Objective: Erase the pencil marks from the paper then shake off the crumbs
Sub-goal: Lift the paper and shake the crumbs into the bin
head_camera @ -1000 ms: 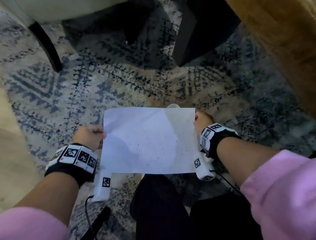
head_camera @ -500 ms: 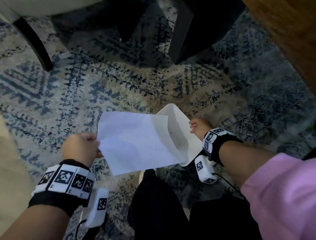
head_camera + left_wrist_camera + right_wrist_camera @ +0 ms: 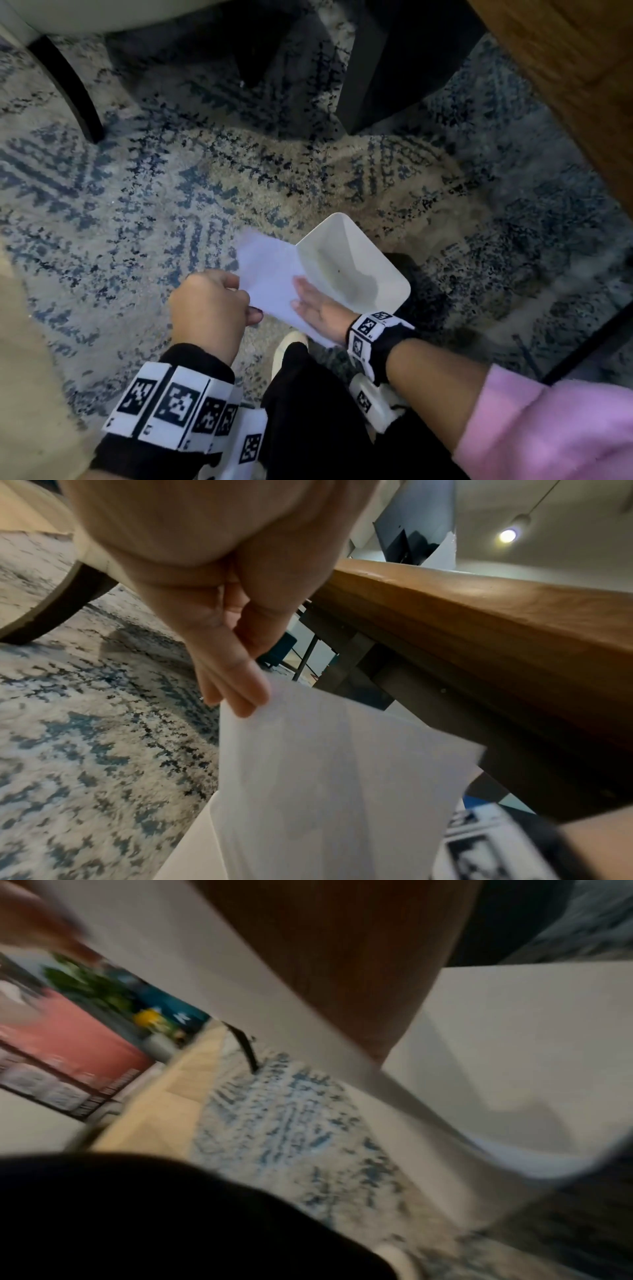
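Observation:
A white sheet of paper [image 3: 267, 274] hangs steeply tilted over a white bin [image 3: 376, 260] on the rug. My left hand [image 3: 212, 308] pinches the sheet's left edge; in the left wrist view the fingers [image 3: 240, 696] close on the paper [image 3: 325, 791] at its top corner. My right hand [image 3: 315, 308] lies with straight fingers flat against the sheet's right part, beside the bin's rim. A few dark specks lie at the bin's bottom. The right wrist view is blurred and shows the paper [image 3: 240, 974] as a pale band beside the bin [image 3: 514, 1042].
A wooden table [image 3: 565, 85] runs along the right, with a dark leg [image 3: 383, 68] behind the bin. A chair leg [image 3: 68, 89] stands at the far left. The blue and beige rug [image 3: 137, 205] covers the floor. My dark trouser leg and white shoe [image 3: 291, 342] are below the paper.
The flat sheet has been tipped up and bent toward the bin. Both hands moved closer together. My right hand has gone from gripping the right edge to lying flat against the sheet.

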